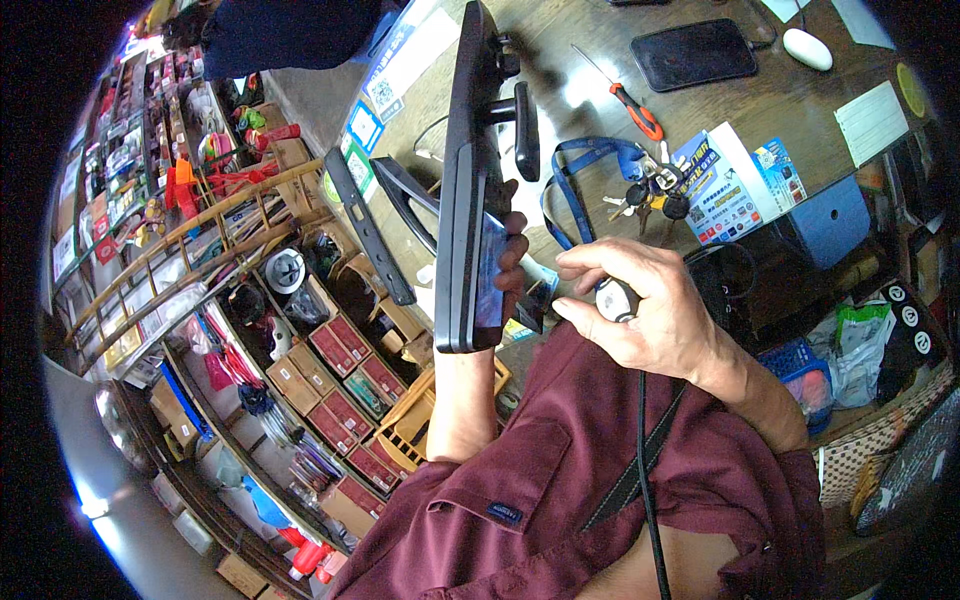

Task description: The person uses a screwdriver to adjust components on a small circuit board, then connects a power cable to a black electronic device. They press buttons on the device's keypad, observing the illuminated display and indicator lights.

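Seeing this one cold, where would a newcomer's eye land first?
Probably on the long black panel with a lever handle, held upright near the middle by the left hand. Next might come the red-and-black screwdriver and the bunch of keys, both on the table at upper right. The red boxes to the panel's lower left also stand out.

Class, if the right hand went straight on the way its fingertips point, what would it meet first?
Probably the left hand, gripping the black handled panel, though depth is unclear.
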`<state>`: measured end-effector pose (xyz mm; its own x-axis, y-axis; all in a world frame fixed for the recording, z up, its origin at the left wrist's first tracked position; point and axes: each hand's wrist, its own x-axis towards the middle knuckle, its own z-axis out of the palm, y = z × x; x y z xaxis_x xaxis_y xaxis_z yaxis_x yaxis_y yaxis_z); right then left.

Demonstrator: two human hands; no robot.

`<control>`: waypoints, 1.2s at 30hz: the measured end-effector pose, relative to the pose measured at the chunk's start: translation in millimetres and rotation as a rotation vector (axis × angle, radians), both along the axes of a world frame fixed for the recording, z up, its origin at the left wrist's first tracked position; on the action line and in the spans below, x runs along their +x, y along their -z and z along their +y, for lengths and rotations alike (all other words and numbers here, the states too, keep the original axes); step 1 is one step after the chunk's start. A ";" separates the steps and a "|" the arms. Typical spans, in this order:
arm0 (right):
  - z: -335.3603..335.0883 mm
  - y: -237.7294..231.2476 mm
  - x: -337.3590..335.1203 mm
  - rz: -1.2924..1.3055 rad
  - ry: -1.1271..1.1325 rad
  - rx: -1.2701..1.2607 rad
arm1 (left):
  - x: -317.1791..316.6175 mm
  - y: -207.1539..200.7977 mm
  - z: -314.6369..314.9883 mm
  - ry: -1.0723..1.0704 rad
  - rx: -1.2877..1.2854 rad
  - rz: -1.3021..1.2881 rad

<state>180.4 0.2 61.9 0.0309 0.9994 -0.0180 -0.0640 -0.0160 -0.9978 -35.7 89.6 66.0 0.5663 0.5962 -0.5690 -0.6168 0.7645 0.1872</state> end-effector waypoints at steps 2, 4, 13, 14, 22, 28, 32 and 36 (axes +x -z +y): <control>3.4 1.1 -0.9 -0.012 0.015 0.028 | 0.6 1.0 -0.4 -0.005 0.002 0.008; 7.6 1.7 -1.2 0.018 0.033 0.016 | 0.8 3.4 -1.9 -0.018 -0.007 0.006; 28.6 -0.1 -2.7 0.025 0.031 -0.114 | 5.2 13.9 -19.4 0.099 0.062 0.505; 29.6 -0.9 -3.8 0.011 0.012 -0.135 | 8.9 16.5 -20.1 0.121 0.069 0.733; 21.6 6.1 -4.6 -0.284 -0.157 -0.363 | 32.1 42.2 -33.3 0.045 0.018 0.680; 10.4 36.7 13.1 0.031 -0.247 -0.592 | 46.7 64.2 -44.2 0.080 0.236 0.797; 8.2 48.5 19.2 0.135 -0.209 -0.543 | 60.2 74.6 -46.7 0.032 0.300 0.838; 7.8 46.8 28.5 0.164 -0.214 -0.643 | 60.2 86.1 -35.7 0.116 0.491 1.053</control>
<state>208.9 8.0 15.1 -0.2192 0.7724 -0.5961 -0.1427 -0.6297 -0.7636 24.5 54.0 -20.1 0.0173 0.8587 -0.5122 0.0882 0.5090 0.8563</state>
